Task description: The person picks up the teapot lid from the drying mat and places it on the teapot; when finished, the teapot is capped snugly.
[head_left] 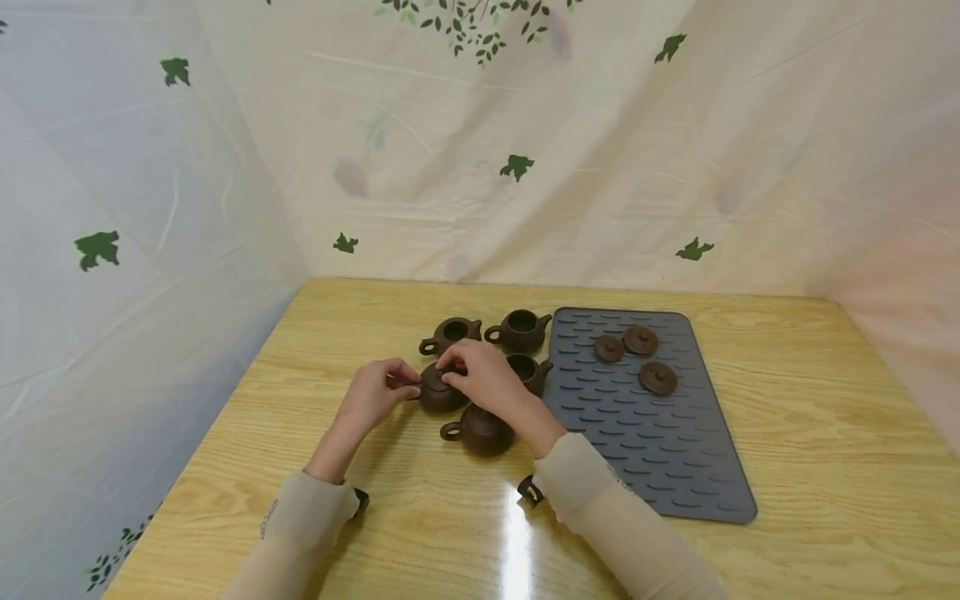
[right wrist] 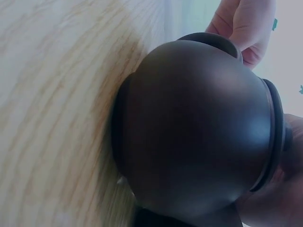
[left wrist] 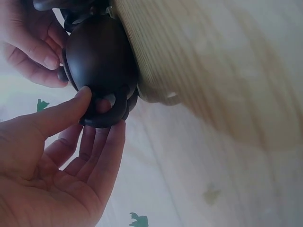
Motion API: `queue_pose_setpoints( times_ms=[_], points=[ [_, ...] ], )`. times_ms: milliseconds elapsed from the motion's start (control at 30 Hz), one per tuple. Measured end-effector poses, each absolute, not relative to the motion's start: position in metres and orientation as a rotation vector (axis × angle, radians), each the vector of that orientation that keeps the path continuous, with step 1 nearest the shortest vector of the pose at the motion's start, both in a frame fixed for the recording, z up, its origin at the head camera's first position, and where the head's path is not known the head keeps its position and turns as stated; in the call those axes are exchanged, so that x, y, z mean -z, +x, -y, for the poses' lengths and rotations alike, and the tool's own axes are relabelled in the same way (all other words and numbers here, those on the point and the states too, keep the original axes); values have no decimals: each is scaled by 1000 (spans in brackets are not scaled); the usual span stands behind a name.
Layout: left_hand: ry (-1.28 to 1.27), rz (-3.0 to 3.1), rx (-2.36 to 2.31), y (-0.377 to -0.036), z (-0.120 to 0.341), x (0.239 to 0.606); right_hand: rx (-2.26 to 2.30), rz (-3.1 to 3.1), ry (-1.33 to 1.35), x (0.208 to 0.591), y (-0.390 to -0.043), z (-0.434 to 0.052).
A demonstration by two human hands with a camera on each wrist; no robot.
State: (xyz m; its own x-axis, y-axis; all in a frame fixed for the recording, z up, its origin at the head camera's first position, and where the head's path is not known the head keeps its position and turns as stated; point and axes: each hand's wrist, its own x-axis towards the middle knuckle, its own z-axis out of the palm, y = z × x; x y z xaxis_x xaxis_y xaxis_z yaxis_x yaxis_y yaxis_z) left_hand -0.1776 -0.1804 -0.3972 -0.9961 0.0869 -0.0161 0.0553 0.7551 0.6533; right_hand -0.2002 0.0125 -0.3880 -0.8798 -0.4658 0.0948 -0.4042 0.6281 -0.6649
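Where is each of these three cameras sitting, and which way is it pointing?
Head: on the person's head, looking forward and down at the wooden table, the grey mat and small brown teapots; both forearms and hands show.
Left wrist: close beside the left hand, whose thumb and fingers touch the handle of the teapot; fingers of the other hand show at top left.
Right wrist: pressed close to the same teapot's belly; fingertips show above.
Shared: all three show that teapot, held between both hands.
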Motion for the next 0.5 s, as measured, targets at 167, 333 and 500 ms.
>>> queue_pose_setpoints(
  times_ms=[167,333,500],
  points=[
    [137,-2884,-1080,-177,181,396,1206,-2686,-735,386,-201,-19],
    [160,-2852,-1130,-178,182,393,1219,-2696,-686,382,-203,-27],
    [202,-2888,-1161,-184,183,388,1255,-2717,-642,377,-206,-37]
  ],
)
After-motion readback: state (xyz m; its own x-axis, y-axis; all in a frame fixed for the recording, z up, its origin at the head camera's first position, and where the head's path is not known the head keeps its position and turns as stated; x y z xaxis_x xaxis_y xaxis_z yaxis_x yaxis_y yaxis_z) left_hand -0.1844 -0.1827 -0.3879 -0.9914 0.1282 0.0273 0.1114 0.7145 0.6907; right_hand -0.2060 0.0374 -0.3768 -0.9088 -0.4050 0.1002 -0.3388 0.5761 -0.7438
